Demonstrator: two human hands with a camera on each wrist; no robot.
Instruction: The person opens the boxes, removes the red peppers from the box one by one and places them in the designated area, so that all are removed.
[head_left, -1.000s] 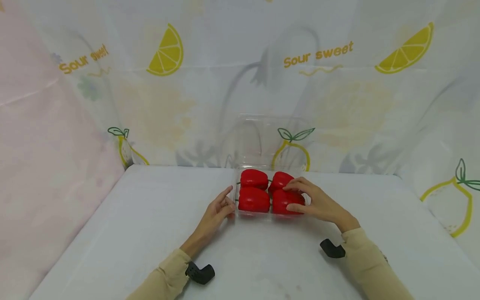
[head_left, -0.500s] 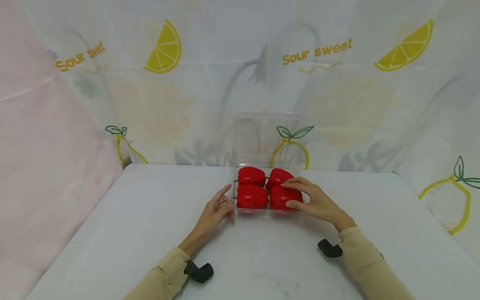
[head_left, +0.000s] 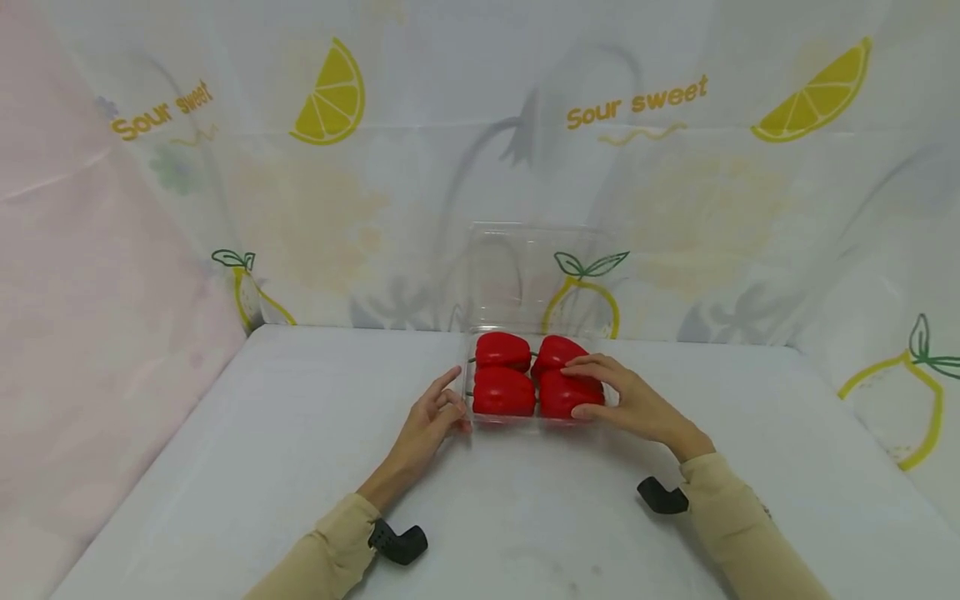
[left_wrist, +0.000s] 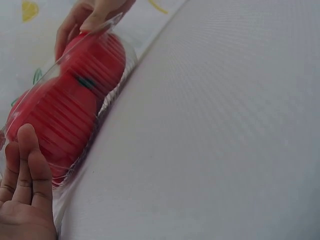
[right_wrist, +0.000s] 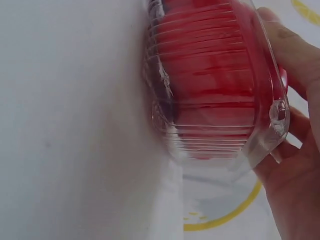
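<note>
Red bell peppers lie in two rows inside a clear plastic clamshell box (head_left: 517, 422), whose transparent lid (head_left: 498, 275) stands raised at the back. My right hand (head_left: 641, 404) grips the front right bell pepper (head_left: 557, 396), thumb at its near side and fingers over its top. Beside it are the front left bell pepper (head_left: 504, 392), the back left one and the back right bell pepper (head_left: 553, 352). With its fingers extended, my left hand (head_left: 427, 429) is at the box's left wall; the left wrist view shows fingertips (left_wrist: 27, 137) against the ribbed plastic.
The box stands near the back edge of a white-covered table (head_left: 315, 417). A lemon-printed curtain (head_left: 420, 208) rises right behind it. Black wrist mounts (head_left: 399, 543) stick out from both beige sleeves.
Both hands keep their places at the box, and the bell peppers lie as before. Only the head view has shifted slightly.
</note>
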